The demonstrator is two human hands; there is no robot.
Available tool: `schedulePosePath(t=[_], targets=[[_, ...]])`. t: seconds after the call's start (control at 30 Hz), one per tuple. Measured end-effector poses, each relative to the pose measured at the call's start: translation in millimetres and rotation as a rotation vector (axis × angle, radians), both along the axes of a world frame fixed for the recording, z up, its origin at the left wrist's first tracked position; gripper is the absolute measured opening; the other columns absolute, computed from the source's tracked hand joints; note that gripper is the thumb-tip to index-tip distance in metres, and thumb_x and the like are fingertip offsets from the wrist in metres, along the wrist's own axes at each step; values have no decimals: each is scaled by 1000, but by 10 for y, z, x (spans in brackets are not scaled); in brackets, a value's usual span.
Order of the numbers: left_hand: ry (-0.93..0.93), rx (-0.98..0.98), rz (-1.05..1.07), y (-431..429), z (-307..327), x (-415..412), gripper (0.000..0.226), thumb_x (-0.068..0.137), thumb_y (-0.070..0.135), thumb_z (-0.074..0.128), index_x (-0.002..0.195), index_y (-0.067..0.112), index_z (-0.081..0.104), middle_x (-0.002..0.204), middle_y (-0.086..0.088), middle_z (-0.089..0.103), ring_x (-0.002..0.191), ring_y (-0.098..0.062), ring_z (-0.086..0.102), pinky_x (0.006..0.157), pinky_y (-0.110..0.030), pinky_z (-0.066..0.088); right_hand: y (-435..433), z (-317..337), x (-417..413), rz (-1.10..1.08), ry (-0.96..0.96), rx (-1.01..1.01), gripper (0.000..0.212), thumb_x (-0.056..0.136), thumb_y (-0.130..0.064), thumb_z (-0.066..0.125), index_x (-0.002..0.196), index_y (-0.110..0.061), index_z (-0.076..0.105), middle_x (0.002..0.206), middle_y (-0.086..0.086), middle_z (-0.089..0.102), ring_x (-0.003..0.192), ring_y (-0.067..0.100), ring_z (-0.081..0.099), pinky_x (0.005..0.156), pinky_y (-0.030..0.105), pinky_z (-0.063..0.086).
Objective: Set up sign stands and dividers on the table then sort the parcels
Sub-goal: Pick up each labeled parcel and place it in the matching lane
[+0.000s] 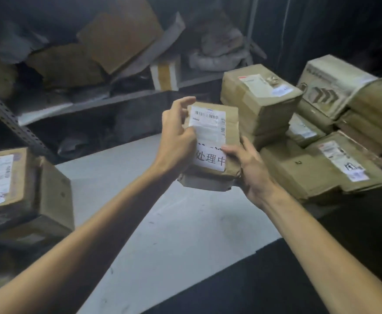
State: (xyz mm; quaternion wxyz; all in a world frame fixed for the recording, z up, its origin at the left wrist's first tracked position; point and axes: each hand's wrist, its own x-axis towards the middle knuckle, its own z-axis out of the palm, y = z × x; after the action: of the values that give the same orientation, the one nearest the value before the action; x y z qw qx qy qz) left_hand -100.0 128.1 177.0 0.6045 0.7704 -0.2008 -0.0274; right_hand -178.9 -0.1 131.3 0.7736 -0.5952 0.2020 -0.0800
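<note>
I hold a small brown cardboard parcel [229, 130] up over the white table [185, 234]. It carries a white barcode label and a white slip with handwritten characters. My left hand [177, 134] grips its left edge, thumb on the label. My right hand [246, 168] grips its lower right corner, thumb on the slip. A stack of brown parcels [299, 132] fills the table's right side. Another labelled parcel [15, 184] sits at the left.
A grey metal shelf [8, 118] behind the table holds loose cardboard [117, 35], bags and a taped box [165, 74]. The dark floor [265, 286] lies at the table's near right edge.
</note>
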Motion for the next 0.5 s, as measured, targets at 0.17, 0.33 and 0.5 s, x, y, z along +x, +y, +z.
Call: schedulePosePath(t=[0.17,0.33,0.5], targets=[[-22,72,-109,-684,-133,-398,58,83,-5,43,128,31,48,129,-1,44,113,-11,51,100,-42,48,-711,-34,-438,-196,-40,-73,55,83,-9,70,134,-21,54,114,7,71,90,16,73,68,28,56],[-127,198,-101,-1172,-300,-777,60,81,4,56,134,29,47,137,-1,31,130,-20,27,113,-33,27,-1220,-67,-776,-278,-43,-163,58,83,-4,69,135,-22,52,107,-5,71,92,12,72,69,26,56],[429,59,-247,-1551,-463,-663,48,85,17,71,122,24,41,121,3,61,109,-16,63,90,-34,55,-1651,-175,-948,-330,8,-140,65,73,-12,74,134,-27,54,110,-5,72,101,20,71,82,38,58]])
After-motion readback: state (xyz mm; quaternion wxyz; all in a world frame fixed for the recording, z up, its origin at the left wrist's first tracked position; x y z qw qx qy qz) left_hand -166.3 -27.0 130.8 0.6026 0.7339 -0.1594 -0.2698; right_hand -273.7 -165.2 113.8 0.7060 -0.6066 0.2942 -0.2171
